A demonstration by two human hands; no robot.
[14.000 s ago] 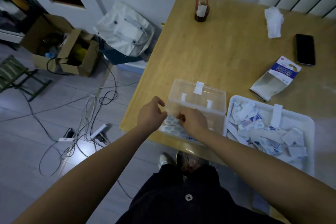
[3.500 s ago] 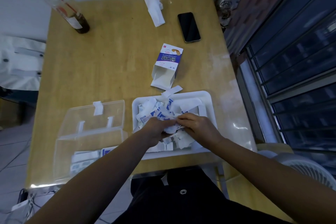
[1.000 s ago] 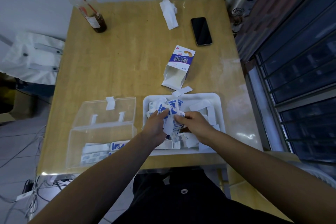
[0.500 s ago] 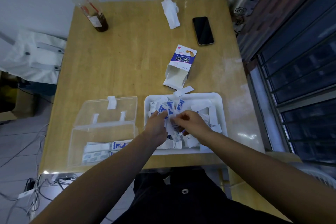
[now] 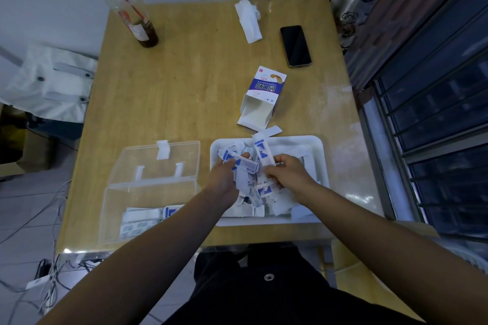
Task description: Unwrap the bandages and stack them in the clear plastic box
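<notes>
1. The left hand pinched one wrapped bandage over the one white tray at the tabletop's near edge.
2. The right hand's curled fingers gripped wrapper paper beside it.
3. One clear plastic box, at the near-left corner, held several bandages; the exact count was unclear.

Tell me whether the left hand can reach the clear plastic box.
Probably yes: the clear plastic box lies open beside the left hand, nothing between them, though that hand grips a wrapped bandage.
</notes>
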